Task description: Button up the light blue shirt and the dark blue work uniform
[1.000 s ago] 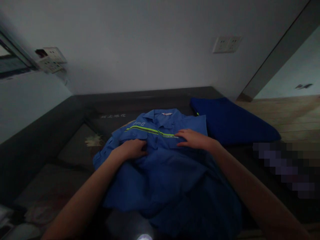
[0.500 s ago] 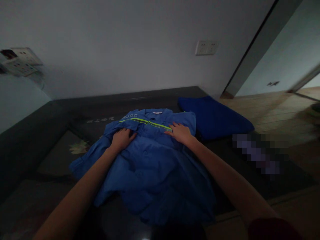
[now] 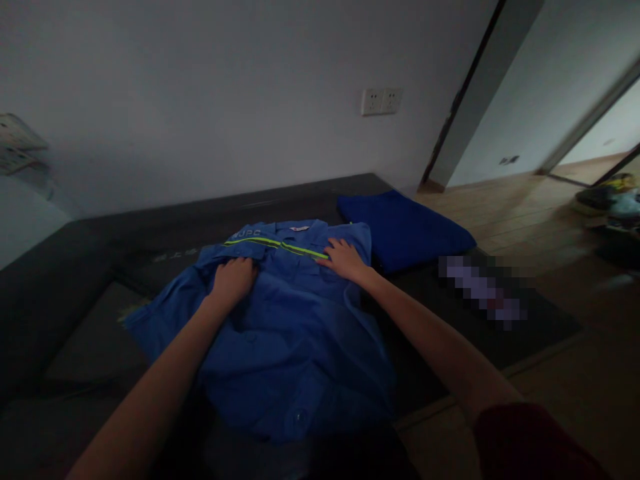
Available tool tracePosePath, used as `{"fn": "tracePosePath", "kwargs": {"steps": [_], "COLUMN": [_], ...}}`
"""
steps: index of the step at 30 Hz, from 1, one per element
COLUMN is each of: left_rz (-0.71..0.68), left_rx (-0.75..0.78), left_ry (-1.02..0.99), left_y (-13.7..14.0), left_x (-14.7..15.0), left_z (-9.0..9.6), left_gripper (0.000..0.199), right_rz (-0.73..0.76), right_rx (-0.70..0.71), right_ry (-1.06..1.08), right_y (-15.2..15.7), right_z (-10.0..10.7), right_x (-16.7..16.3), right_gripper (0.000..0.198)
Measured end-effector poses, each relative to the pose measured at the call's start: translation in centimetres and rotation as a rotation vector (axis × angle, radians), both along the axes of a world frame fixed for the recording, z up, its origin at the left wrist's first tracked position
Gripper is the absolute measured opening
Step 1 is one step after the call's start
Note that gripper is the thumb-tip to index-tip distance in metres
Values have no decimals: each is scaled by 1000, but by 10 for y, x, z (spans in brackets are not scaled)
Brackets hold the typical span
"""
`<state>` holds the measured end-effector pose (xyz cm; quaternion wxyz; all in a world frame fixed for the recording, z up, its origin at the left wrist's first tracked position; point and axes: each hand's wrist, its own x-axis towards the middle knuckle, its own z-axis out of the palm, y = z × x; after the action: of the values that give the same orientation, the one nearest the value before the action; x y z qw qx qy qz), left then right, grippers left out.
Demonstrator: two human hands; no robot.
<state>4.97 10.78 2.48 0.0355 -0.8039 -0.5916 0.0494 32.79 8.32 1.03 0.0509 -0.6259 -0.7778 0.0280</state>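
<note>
A blue work shirt [image 3: 290, 320] lies spread out with its front up and its collar at the far end. Across its chest runs a yellow-green stripe, with pale lettering above the pocket on the left side. My left hand [image 3: 234, 283] rests palm down on the cloth just below that pocket's flap, its fingertips partly hidden at the flap's edge. On the right side of the chest my right hand [image 3: 345, 260] lies flat, fingers apart, touching the end of the stripe. The lower part of the shirt is rumpled.
The shirt lies on a dark table-like surface [image 3: 220, 210] against a grey wall. Right of it sits a folded darker blue cloth [image 3: 405, 230], with a blurred-out object [image 3: 483, 290] nearer me. Wall sockets [image 3: 381, 101] are above. Tiled floor [image 3: 480, 200] extends at the right.
The view has turned a little to the right, so everything appears shifted left. Both hands stay on the shirt's chest; the left hand's thumb is less visible now.
</note>
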Motion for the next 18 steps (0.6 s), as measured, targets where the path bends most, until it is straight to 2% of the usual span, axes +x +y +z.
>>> {"fn": "tracePosePath", "kwargs": {"steps": [2, 5, 7, 9, 13, 18], "left_rz": [-1, -14, -16, -55, -187, -334], "left_rx": [-69, -195, -169, -97, -59, -119], "left_ry": [-118, -291, -313, -306, -339, -332], "left_y": [-21, -51, -66, -77, -79, -67], "left_x": [10, 21, 23, 19, -3, -37], "left_z": [1, -8, -21, -33, -46, -41], "left_gripper": [47, 62, 71, 72, 69, 72], "right_rz": [14, 44, 38, 11, -43, -62], "right_rx": [26, -28, -72, -84, -108, -165], "right_ry": [14, -2, -36, -68, -105, -140], "right_y": [4, 8, 9, 9, 7, 2], "right_z": [-2, -5, -6, -4, 6, 29], "right_x": [4, 9, 11, 10, 6, 6], "right_gripper": [51, 53, 50, 43, 37, 36]}}
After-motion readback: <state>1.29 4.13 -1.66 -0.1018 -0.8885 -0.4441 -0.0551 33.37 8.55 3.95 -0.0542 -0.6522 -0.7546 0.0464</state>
